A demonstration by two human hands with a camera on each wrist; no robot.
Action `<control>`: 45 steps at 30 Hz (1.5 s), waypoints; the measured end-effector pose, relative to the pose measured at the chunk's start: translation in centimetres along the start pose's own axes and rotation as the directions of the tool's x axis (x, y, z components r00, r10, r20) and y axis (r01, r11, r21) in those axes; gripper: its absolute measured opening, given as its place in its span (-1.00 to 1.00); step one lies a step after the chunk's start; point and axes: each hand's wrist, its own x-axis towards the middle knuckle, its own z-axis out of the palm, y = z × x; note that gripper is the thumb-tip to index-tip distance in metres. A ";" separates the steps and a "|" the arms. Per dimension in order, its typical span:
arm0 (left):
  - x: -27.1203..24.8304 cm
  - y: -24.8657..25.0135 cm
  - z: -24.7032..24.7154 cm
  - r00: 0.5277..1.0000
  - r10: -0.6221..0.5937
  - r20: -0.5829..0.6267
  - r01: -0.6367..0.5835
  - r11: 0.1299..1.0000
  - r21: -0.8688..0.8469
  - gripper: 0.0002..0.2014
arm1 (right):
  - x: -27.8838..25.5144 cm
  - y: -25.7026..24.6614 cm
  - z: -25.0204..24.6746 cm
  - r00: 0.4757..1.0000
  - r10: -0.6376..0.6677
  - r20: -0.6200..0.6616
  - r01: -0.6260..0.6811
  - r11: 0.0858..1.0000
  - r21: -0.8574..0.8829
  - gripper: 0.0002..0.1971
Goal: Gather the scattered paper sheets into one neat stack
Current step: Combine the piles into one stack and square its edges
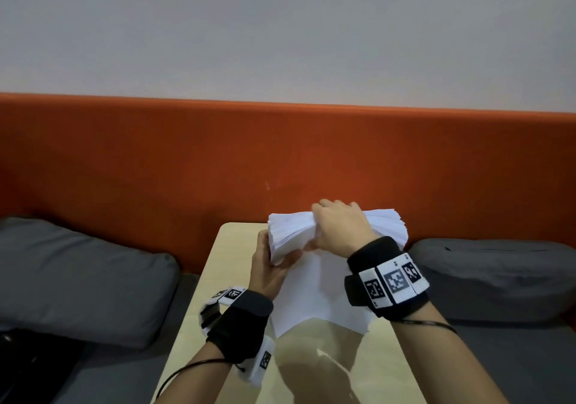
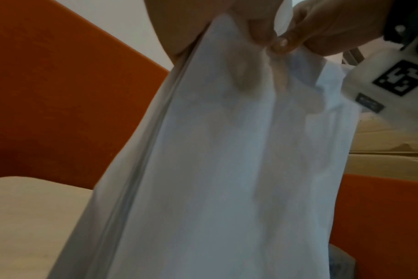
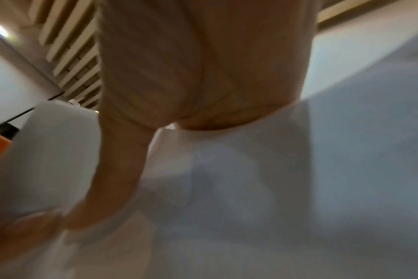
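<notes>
A: Where's the paper stack (image 1: 293, 232)?
B: Held upright above the table (image 1: 218, 266), long edge running left to right. The right hand (image 1: 339, 226) clamps its top; the left hand (image 1: 269, 266) pinches the nearer left end, so squaring starts there.

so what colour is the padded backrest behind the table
Orange-red, plain with no pattern. The backrest shows best in the head view, behind the table.

Right wrist view blurred throughout; paper stack (image 1: 293, 232) partly hidden behind right hand (image 1: 339, 226).
</notes>
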 end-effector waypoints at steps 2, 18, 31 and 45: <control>0.0 -0.1 0.0 1.000 -0.016 0.016 0.016 1.000 0.011 -0.46 | -0.2 0.3 -0.6 1.000 -0.022 0.020 0.022 1.000 -0.014 -0.51; 1.4 -1.7 -5.0 0.983 -0.156 -0.098 0.145 0.983 -0.110 -0.75 | -6.6 9.5 -2.4 0.893 0.340 -0.294 0.095 0.498 0.862 -0.81; 1.7 -1.7 -3.3 0.980 -0.066 -0.187 0.059 0.997 -0.047 -0.72 | -8.8 8.3 9.6 0.747 0.661 -0.072 0.079 0.020 0.997 -0.73; 0.1 -5.4 -4.5 0.986 -0.158 -0.043 0.164 0.968 0.191 -0.60 | -6.5 8.1 8.5 0.858 0.441 -0.263 -0.219 0.778 0.590 -0.69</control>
